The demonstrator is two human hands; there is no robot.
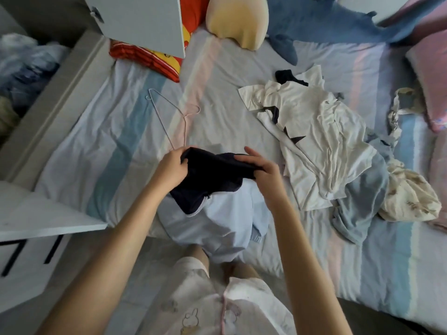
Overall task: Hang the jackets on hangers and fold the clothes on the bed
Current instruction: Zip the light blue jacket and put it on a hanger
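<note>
left hand (173,165) and right hand (262,171) each have fingers curled round dark top edge of jacket (217,221), spreading it, probably to open neck for hanger (169,112). jacket hangs at near bed (116,131) edge. hanger flat on sheet just beyond left hand. clothes (314,141) heaped at right, unfolded.

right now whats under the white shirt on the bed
A grey-blue garment sticks out from under the near right side of the white shirt, and a dark cloth peeks out at its far edge. How far either reaches beneath, and anything else there, is covered.
</note>
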